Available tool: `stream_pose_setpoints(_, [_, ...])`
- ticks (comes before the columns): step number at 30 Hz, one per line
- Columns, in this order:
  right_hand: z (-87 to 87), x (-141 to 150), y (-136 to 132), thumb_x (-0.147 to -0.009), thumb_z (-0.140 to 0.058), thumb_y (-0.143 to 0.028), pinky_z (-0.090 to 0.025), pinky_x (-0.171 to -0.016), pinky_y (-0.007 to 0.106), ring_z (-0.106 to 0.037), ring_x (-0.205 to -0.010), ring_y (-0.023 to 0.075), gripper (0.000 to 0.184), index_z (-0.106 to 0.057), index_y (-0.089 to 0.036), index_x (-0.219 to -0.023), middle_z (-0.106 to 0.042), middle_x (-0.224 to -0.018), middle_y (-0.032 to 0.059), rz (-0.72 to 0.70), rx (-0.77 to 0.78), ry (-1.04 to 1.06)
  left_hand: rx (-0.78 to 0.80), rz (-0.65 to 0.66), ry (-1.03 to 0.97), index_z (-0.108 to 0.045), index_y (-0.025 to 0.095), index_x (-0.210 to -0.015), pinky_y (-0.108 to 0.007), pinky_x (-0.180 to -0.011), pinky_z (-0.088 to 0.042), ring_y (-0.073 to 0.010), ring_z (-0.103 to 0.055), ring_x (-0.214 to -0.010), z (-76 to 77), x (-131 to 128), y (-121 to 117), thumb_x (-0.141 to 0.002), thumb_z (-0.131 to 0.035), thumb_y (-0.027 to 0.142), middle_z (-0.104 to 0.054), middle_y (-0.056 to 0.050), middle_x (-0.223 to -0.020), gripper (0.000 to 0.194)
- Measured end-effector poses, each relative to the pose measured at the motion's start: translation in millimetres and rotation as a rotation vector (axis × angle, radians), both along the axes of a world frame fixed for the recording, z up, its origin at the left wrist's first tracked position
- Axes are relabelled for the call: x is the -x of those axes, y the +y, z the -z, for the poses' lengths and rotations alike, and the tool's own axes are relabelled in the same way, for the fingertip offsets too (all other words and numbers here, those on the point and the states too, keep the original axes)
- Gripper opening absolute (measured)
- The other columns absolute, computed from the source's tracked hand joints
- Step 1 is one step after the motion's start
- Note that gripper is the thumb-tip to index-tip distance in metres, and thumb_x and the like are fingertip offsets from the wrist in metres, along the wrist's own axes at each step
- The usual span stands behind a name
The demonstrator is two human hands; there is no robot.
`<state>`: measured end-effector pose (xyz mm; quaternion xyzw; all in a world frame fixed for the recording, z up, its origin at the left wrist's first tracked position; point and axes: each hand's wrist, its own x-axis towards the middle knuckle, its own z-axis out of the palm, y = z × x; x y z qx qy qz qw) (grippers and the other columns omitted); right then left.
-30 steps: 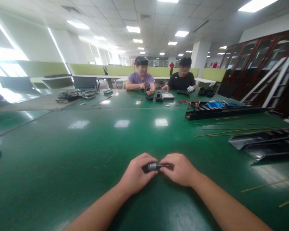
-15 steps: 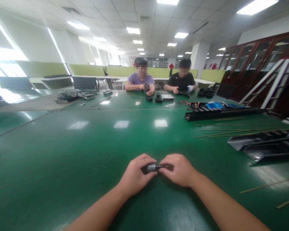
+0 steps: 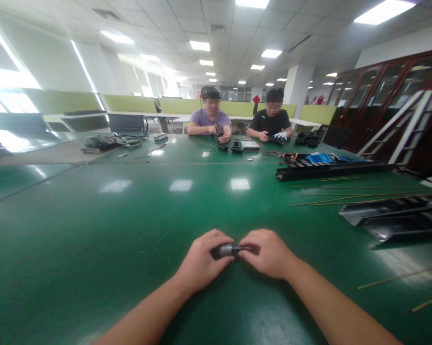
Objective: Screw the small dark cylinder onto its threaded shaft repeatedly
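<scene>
Between my two hands lies a small grey and black cylinder [image 3: 225, 249], level and close to the table, with a thin dark stem out of its right end. I cannot make out its exact kind. My left hand [image 3: 208, 254] curls round the cylinder's body, thumb at the near side and fingers at the far side. On the stem, the thumb and forefinger of my right hand [image 3: 267, 253] pinch together; its other fingers are folded out of sight. Both hands rest low over the green table [image 3: 147, 220], fingertips a short gap apart.
Long black metal channels [image 3: 392, 224] lie at right, near thin yellowish rods [image 3: 345, 196]. Another black channel [image 3: 327, 170] holds blue items [image 3: 321, 157]. Across the table sit a person in purple [image 3: 209, 117] and a person in black [image 3: 271, 120], with black boxes [image 3: 236, 148] before them.
My hands and the cylinder stay nearly still. Across the table, the person in black has brought their bare hand down and in towards the dark part, and their gloved hand has shifted over it.
</scene>
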<state>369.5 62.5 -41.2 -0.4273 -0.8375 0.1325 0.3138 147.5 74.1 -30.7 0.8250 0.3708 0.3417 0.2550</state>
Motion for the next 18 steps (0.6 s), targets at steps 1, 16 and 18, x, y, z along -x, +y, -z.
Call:
stream_pose_setpoints(1, [0.1,-0.1,0.3,-0.083,-0.068,-0.027,-0.046,-0.074,0.029,-0.066,-0.077,0.0179,0.01,-0.074,-0.022,-0.089,-0.074,-0.085,0.0016,0.002,0.0,-0.001,0.0,0.0,-0.003,-0.071,0.025,-0.099,-0.027,-0.084,-0.048,-0.0156,-0.061,-0.092,0.0,0.2,-0.3,-0.075,-0.075,0.011,-0.067,0.0,-0.097,0.029])
stream_pose_setpoints(16, [-1.1,-2.5,-0.2,-0.082,-0.069,-0.027,-0.045,-0.074,0.029,-0.065,-0.076,0.0174,0.009,-0.074,-0.022,-0.088,-0.074,-0.084,0.0012,0.015,0.002,0.001,0.0,-0.02,-0.01,-0.072,0.024,-0.099,-0.027,-0.084,-0.048,-0.0162,-0.062,-0.091,-0.7,0.2,-2.0,-0.074,-0.075,0.012,-0.067,-0.001,-0.097,0.028])
stream_pose_setpoints(18, [-0.7,-3.2,0.6,-0.082,-0.069,-0.027,-0.045,-0.074,0.029,-0.065,-0.076,0.0175,0.009,-0.074,-0.022,-0.088,-0.074,-0.084,0.0011,0.019,0.001,0.002,-0.004,-0.022,-0.009,-0.072,0.025,-0.099,-0.027,-0.084,-0.048,-0.0161,-0.062,-0.091,-0.1,0.2,-1.7,-0.075,-0.075,0.012,-0.067,-0.001,-0.098,0.027])
